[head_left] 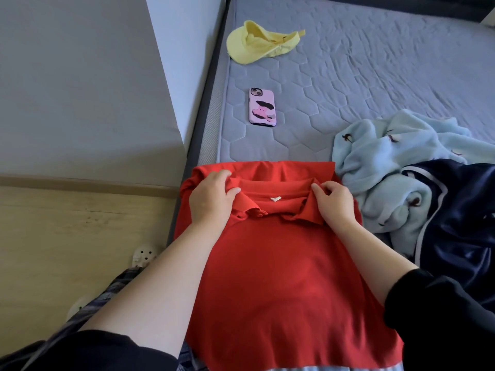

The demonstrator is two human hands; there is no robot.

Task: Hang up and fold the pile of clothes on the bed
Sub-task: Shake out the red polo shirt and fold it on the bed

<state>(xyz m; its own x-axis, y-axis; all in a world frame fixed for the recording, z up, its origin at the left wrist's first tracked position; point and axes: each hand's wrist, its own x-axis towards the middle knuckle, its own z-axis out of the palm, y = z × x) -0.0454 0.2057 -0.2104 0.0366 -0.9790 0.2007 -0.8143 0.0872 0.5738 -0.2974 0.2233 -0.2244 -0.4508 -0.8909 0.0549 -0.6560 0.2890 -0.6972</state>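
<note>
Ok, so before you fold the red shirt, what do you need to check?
1. The left hand grips the collar: ok.
2. The right hand pinches the collar's other side: ok.
3. The collar lies flat: not ok, its tips are rumpled.
4. The red shirt lies smooth on the mattress: ok.
5. The phone is clear of the shirt: ok.
6. The light blue garment is clear of the shirt's edge: cannot tell, they lie very close.

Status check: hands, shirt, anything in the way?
Left hand and right hand pinch the collar of the red polo shirt. Shirt flat on mattress. Unfolded pile beside it at right; phone clear.
</note>
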